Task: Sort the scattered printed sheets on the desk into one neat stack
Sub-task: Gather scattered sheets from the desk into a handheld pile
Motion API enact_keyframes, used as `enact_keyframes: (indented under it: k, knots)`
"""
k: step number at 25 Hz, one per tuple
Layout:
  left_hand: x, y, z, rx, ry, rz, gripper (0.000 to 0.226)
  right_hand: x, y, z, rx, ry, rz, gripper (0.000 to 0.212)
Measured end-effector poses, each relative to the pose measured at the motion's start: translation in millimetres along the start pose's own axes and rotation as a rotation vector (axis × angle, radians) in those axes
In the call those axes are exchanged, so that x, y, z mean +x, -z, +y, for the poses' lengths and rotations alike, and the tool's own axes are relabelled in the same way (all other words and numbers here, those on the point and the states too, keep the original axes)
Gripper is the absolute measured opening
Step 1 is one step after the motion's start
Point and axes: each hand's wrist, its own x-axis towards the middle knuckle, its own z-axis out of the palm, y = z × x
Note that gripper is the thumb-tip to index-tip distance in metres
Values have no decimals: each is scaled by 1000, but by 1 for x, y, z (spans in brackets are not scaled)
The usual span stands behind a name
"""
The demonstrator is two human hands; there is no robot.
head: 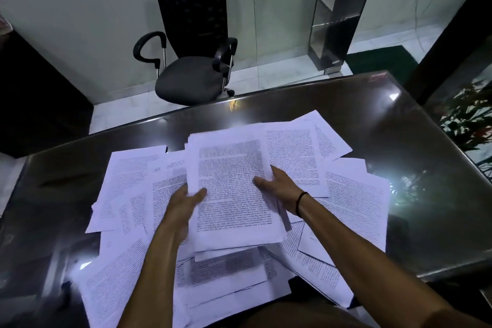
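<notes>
A thick sheaf of white printed sheets [231, 189] sits at the centre of the frame, raised a little above the litter of loose white printed pages [127, 189] that covers the middle and lower part of the dark glossy glass-topped desk [399, 157]. The left hand [183, 202] grips the sheaf's left edge, thumb on the top page and fingers hidden beneath; the right hand [277, 184], a thin black band [302, 202] on its wrist, grips the right edge with the thumb on top. The sheaf is not yet square: several lower edges show stepped and fanned at its near end. The scattered pages lie overlapping at many angles, some reaching the near edge of the desk at the bottom of the frame, so much of the sorting looks still to be done. The likely trouble from here is slippage: the sheaf is held only at its sides, and a slack grip or a tilt could let the lower sheets slide out and rejoin the mess. The smooth top may also let loose pages skid off the near edge if brushed by a forearm. No tray, box or folder is visible. Beyond the desk, at upper centre, stands a black mesh-backed office chair [191, 34].
</notes>
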Motion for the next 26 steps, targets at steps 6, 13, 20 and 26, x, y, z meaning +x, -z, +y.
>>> enact_keyframes:
  k: [6,13,20,26]
  knots:
    - [21,-9,-27,48,6,81,40,13,46,37,-737,-324,673,52]
    - [39,-3,-24,15,54,110,41,7,88,49,-495,-442,776,80]
    - [32,-8,-17,-46,63,147,39,15,103,39,-122,-309,698,21]
    - [14,8,-21,-94,46,260,33,-2,90,30,441,-209,516,27]
